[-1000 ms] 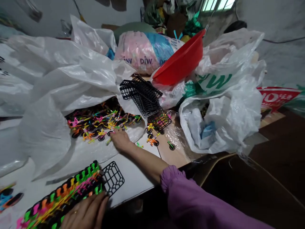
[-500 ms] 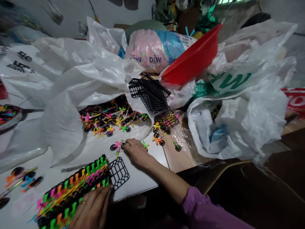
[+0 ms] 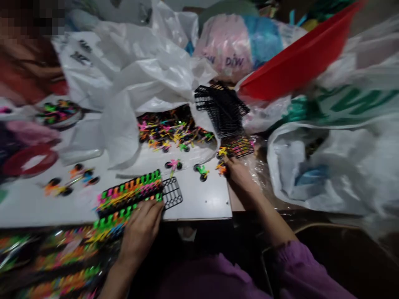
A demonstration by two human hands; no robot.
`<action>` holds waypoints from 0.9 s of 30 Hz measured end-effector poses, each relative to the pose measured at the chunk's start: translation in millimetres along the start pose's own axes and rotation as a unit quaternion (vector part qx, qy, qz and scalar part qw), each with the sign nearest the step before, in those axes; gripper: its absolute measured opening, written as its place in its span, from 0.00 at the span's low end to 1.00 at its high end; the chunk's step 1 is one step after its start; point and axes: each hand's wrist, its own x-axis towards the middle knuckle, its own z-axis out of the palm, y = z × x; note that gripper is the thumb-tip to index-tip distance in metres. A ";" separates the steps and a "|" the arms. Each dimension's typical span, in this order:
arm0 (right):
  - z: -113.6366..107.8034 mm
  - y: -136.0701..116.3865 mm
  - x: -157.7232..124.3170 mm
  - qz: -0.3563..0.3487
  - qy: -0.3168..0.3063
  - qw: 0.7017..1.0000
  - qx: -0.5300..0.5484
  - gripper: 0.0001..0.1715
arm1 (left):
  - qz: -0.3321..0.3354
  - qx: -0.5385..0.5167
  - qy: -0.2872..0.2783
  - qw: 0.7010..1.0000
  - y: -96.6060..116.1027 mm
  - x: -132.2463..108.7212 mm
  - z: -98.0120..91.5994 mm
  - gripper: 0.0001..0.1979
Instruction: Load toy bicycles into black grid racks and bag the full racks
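Note:
My left hand (image 3: 141,226) rests on the near right part of a black grid rack (image 3: 172,193) filled with rows of colourful toy bicycles (image 3: 127,189). Its fingers lie flat over the rack's edge. My right hand (image 3: 238,174) reaches to an orange toy bicycle (image 3: 222,168) near the table's right edge; the fingertips are blurred, and whether they grip it is unclear. A yellow one (image 3: 222,152) lies just beyond. Between my hands lie a pink bicycle (image 3: 173,165) and a green bicycle (image 3: 202,171) on the white table (image 3: 199,205).
Many bicycles spill from a white sack (image 3: 124,137). Black racks (image 3: 222,110) are stacked behind my right hand, near a red basin (image 3: 299,54). An open plastic bag (image 3: 280,174) stands at right. Another person's arm (image 3: 28,66) shows at upper left, above a red ring-shaped item (image 3: 46,162).
My right hand has moved right, from beside the pink bicycle to the orange one. A green bicycle now lies apart, left of it. The view has shifted, and another person appears at left.

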 end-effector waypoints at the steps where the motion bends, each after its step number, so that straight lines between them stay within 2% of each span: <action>1: -0.5 -4.7 0.0 0.003 0.020 0.999 0.031 0.20 | -0.008 -0.003 -0.011 1.000 1.9 1.0 -1.9 0.09; 4: 3.4 -38.8 0.0 -0.022 0.066 0.977 0.199 0.13 | -0.017 -0.041 -0.012 0.999 1.0 12.2 -12.3 0.09; 6: 14.2 -77.2 -1.0 -0.053 0.060 0.941 0.330 0.10 | -0.034 -0.072 0.044 0.996 -4.2 27.6 -23.3 0.08; 8: 31.1 -116.9 -3.2 -0.087 0.006 0.908 0.410 0.09 | -0.067 -0.083 0.101 0.989 -11.4 45.5 -34.5 0.08; 9: 40.4 -133.2 -4.9 -0.098 -0.029 0.896 0.431 0.09 | -0.078 -0.081 0.106 0.988 -15.0 53.0 -39.0 0.07; 11: 56.4 -153.6 -9.4 -0.082 -0.076 0.872 0.477 0.08 | -0.081 -0.079 0.070 0.991 -20.3 60.8 -43.9 0.08; 13: 65.8 -158.8 -14.0 -0.039 -0.086 0.841 0.533 0.09 | -0.073 -0.087 0.033 0.993 -21.0 57.0 -43.1 0.09; 16: 68.7 -154.3 -17.9 0.011 -0.071 0.813 0.578 0.15 | -0.085 -0.101 0.035 0.991 -14.2 38.2 -35.1 0.08; 23: 60.9 -160.7 -22.9 0.093 -0.080 0.802 0.584 0.14 | -0.052 -0.039 -0.033 0.997 2.5 7.9 -17.2 0.09; 27: 61.2 -166.8 -30.3 0.050 -0.034 0.835 0.547 0.12 | -0.035 -0.007 -0.027 0.999 6.8 1.5 -9.3 0.10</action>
